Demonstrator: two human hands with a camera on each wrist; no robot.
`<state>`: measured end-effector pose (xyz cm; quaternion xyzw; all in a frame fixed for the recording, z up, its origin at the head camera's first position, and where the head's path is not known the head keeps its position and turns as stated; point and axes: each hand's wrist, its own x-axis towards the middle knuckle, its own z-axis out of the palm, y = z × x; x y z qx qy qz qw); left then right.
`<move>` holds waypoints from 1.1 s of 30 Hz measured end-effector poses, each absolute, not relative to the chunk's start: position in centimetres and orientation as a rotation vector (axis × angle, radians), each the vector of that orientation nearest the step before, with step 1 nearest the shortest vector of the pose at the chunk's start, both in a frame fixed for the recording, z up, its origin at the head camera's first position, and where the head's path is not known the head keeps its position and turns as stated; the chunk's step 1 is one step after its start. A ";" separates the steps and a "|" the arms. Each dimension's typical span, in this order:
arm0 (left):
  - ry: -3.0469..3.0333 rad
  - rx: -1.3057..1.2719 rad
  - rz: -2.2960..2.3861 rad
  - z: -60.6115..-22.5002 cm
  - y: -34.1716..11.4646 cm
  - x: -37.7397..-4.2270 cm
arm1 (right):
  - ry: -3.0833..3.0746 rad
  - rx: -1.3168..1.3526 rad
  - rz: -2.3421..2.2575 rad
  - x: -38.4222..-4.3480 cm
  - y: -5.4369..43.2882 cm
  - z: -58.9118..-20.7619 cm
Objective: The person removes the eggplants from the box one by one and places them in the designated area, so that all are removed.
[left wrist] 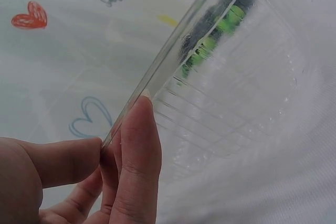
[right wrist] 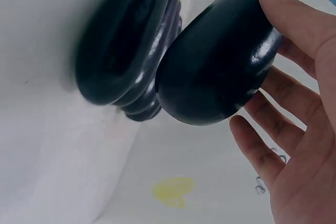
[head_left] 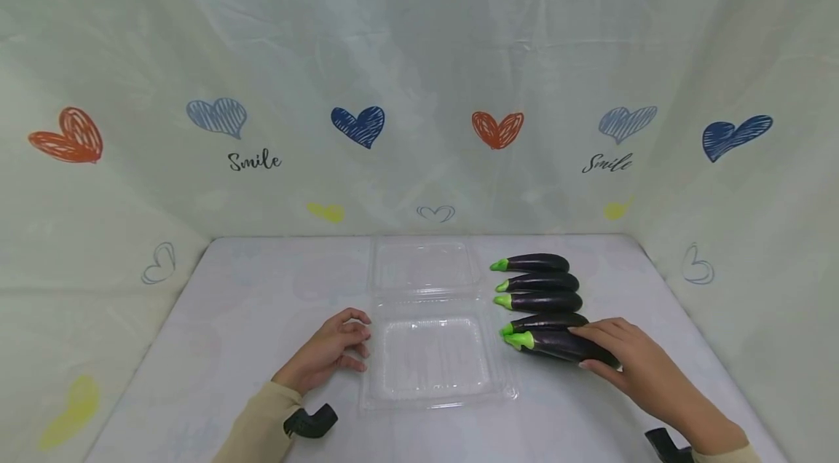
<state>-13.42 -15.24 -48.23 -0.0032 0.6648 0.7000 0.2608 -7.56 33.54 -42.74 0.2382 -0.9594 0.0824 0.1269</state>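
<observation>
In the head view, my right hand (head_left: pixel 645 365) grips an eggplant (head_left: pixel 566 345) near its round end, thumb on one side and fingers on the other. Its green stem end points left. The right wrist view has this eggplant (right wrist: pixel 220 56) lifted away from the others, dark and glossy. A clear plastic clamshell container (head_left: pixel 435 361) lies opened out in the middle, its lid (head_left: pixel 426 266) folded back to the far side. My left hand (head_left: pixel 328 350) is at the container's left edge; in the left wrist view its thumb and fingers (left wrist: pixel 139 150) pinch the thin rim.
Several more eggplants (head_left: pixel 547 301) lie in a row to the right of the container, stems to the left. The white-covered table (head_left: pixel 262 288) meets a pale cloth backdrop (head_left: pixel 419 70) printed with hearts at its back and sides.
</observation>
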 end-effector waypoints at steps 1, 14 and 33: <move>1.799 -0.005 1.896 -48.2 -15.3 -13.4 | -2.801 0.686 0.243 -7.5 33.8 -42.8; 1.812 -0.009 1.890 -48.3 -15.3 -13.5 | -2.795 0.748 0.242 -7.2 35.5 -44.7; 1.810 -0.009 1.889 -48.2 -15.2 -13.2 | -2.882 0.813 0.148 -6.4 34.6 -47.1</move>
